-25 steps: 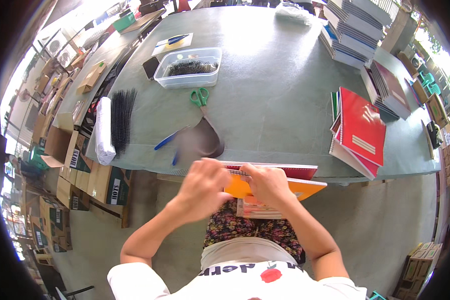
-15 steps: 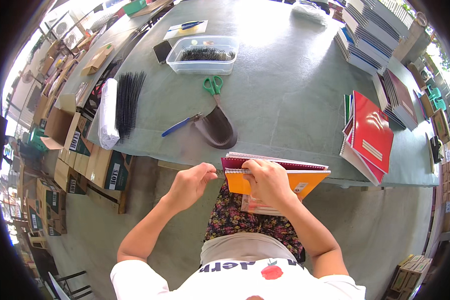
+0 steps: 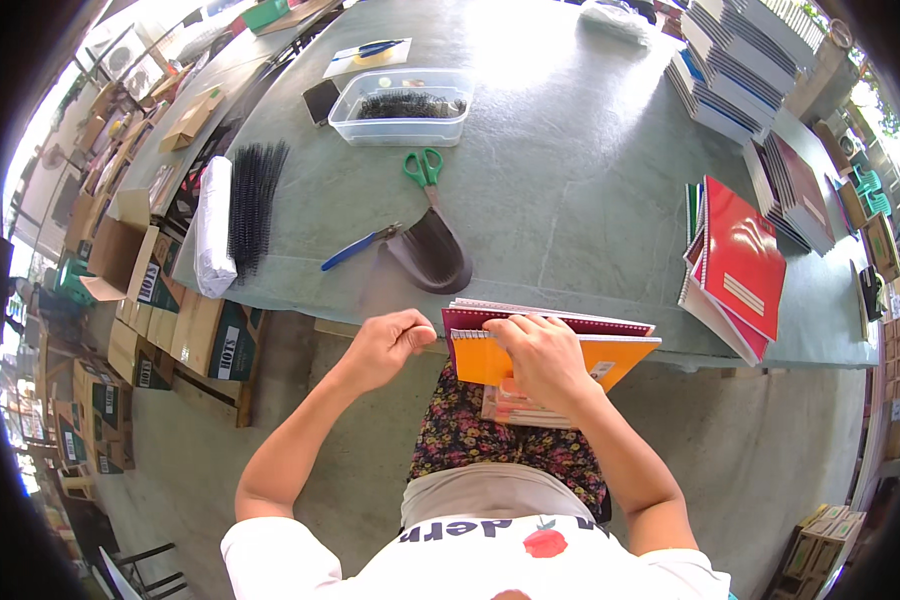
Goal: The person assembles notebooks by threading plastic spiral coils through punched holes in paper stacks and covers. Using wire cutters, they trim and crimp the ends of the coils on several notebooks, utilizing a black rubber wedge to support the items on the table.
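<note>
My right hand (image 3: 542, 358) grips an orange-covered notebook (image 3: 478, 366) at its top edge, thumb in front and fingers over the punched edge. Behind the orange cover, a maroon cover (image 3: 460, 318) and white pages with a row of holes show. The notebook tilts against the table's front edge, above my lap. My left hand (image 3: 388, 350) is closed just left of the notebook's corner, apart from it; whatever its fingers pinch, if anything, is hidden. Beneath the notebook, a pinkish printed item (image 3: 530, 412) lies on my lap, partly covered.
On the green table (image 3: 560, 220) lie green-handled scissors (image 3: 423, 168), blue-handled pliers (image 3: 360, 247) and a dark curved sheet (image 3: 430, 255). Black coils (image 3: 255, 210) lie left, beside a white roll (image 3: 215, 225). A clear tub (image 3: 400, 132) stands behind; red notebooks (image 3: 740, 265) lie right.
My left hand has curled tighter, turned and shifted slightly up. The right hand's fingers have spread along the notebook's top edge; the notebook stays nearly in place.
</note>
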A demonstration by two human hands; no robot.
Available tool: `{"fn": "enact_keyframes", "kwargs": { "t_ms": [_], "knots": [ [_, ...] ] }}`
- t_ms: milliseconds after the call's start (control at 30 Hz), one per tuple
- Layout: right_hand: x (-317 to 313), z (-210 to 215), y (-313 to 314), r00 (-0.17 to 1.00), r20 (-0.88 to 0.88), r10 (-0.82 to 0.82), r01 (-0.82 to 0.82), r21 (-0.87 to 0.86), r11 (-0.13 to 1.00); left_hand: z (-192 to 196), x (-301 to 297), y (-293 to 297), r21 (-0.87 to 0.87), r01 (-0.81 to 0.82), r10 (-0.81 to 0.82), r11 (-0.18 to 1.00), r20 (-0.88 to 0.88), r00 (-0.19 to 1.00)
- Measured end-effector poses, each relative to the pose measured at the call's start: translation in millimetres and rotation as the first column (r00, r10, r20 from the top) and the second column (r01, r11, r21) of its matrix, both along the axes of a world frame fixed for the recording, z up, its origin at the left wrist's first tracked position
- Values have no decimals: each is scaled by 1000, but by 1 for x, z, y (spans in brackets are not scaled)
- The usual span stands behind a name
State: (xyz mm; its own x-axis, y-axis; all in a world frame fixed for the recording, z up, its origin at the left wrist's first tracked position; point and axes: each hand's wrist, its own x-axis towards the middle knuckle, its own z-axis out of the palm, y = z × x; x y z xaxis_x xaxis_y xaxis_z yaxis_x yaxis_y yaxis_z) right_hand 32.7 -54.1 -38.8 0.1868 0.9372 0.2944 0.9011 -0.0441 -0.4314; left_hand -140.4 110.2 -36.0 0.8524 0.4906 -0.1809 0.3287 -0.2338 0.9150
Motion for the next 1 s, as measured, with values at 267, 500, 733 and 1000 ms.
{"fn": "enact_keyframes", "kwargs": {
  "t_ms": [267, 500, 733, 1000],
  "knots": [
    [-7, 1, 4, 979, -151, -135, 150, 93, 984, 10, 38, 53, 854, -135, 41, 503, 132, 990],
    [-11, -5, 10, 967, -256, 9, 72, 305, 950, 1, 64, 76, 794, -38, 228, 607, -128, 965],
    [13, 4, -21, 979, -85, -184, 193, 105, 976, 105, 21, -2, 196, -382, 172, 903, 650, 740],
    [42, 6, -63, 959, -30, -280, 279, -39, 959, 9, 0, -54, 688, -123, -60, 715, 237, 970]
  ]
}}
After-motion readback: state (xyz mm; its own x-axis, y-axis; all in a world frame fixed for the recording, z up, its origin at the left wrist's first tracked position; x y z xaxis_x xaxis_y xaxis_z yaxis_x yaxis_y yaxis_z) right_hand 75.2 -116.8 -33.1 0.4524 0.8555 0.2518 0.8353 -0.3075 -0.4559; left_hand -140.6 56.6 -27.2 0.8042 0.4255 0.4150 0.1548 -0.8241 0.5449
